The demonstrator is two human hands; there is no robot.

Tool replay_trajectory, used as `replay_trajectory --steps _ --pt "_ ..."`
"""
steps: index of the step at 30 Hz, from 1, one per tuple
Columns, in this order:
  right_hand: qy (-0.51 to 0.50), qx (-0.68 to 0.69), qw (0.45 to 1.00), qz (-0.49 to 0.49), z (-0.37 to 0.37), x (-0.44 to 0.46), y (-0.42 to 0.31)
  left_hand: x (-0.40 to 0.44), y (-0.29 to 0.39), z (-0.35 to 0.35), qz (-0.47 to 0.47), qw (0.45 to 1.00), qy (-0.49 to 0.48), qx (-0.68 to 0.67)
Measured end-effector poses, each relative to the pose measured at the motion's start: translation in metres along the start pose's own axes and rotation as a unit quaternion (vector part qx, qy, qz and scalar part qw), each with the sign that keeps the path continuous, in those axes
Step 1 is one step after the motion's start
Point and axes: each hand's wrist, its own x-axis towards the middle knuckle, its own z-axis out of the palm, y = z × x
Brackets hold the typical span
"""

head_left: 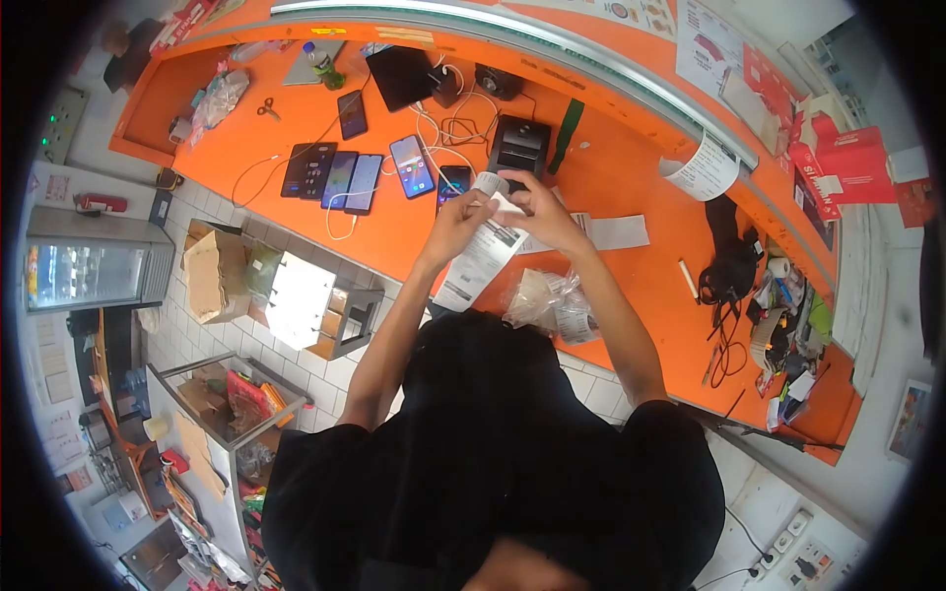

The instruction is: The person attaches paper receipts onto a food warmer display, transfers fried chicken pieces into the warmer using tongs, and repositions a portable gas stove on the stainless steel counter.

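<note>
Over the orange counter, both my hands are raised together at a long printed paper receipt, which hangs down toward my body. My left hand pinches the receipt's upper left side. Close beside it, my right hand has its fingers closed on the upper right part, where the paper curls. A black receipt printer stands just beyond my hands. Under my fingers lies a smartphone with its screen lit. Below my right forearm is a clear plastic bag, and another paper slip lies to its upper right.
Several phones with white cables, among them a lit one, lie left of my hands. A tablet, a green bottle and scissors are farther back. Clutter fills the counter's right end. Cardboard boxes stand on the floor.
</note>
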Motion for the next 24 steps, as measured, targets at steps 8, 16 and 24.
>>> replay_trajectory --steps 8,16,24 --pt "0.235 -0.043 0.971 0.003 -0.104 -0.021 0.011 -0.045 -0.034 -0.015 -0.053 0.992 -0.051 0.1" --pt "0.005 -0.497 0.853 -0.162 0.006 -0.018 -0.041 -0.047 0.009 -0.006 0.078 0.956 -0.076 0.274" --pt "0.058 -0.231 0.942 -0.238 0.046 -0.024 -0.056 -0.043 0.001 -0.036 0.019 1.0 0.023 0.003"
